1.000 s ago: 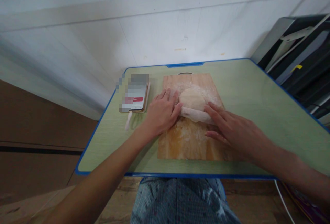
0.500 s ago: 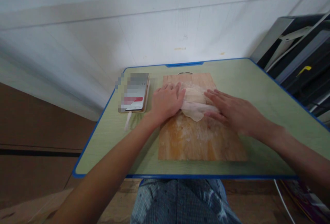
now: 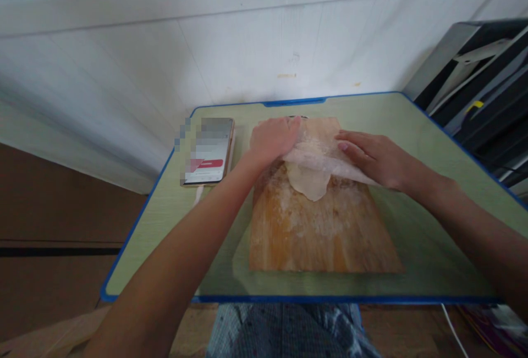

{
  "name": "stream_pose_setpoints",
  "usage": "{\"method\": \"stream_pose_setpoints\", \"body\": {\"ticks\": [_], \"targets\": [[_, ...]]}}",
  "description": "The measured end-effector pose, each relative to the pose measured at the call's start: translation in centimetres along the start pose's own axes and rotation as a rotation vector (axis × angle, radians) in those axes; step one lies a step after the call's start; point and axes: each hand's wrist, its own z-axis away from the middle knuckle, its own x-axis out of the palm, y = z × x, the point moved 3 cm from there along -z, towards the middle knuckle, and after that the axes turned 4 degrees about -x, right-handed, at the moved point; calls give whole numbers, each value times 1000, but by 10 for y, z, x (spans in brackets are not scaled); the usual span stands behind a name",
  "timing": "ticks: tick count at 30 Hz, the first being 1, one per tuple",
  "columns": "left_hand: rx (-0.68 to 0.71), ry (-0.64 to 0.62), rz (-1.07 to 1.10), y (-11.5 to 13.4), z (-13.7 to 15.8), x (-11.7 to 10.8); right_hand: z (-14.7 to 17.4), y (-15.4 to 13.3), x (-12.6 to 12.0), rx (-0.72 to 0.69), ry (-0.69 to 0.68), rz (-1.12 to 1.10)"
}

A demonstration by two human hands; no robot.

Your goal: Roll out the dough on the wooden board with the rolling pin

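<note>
As my left hand (image 3: 275,137) and right hand (image 3: 373,159) lie over a white rolling pin (image 3: 325,166), it crosses dough (image 3: 311,183) on a wooden board (image 3: 325,242).
My right palm rests on the pin, fingers stretched out; how my left fingers bend I cannot tell. Flattened dough shows on my side of the pin, and a phone (image 3: 216,154) lies left of the board on the green table (image 3: 412,127).

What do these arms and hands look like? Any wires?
They're a person's: the left grip and right grip are bare, ungloved hands. The left forearm and right forearm, long and tapering, show no sleeve, watch, cable or marking. Lower down, the person wears a blue-grey, patterned cloth garment.
</note>
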Motion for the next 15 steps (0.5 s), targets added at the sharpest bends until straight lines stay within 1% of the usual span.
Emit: {"method": "stream_pose_setpoints", "body": {"ticks": [5,9,12,15], "targets": [[1,-11,19,0,-17,6,-6,3,0,2,-40,-45],[29,-80,2,0,-24,10,-3,6,6,42,-78,-94],[67,-133,-38,2,-25,10,1,7,12,1,-73,-107],[118,-158,-91,4,-22,8,5,5,17,-33,-90,-103]]}}
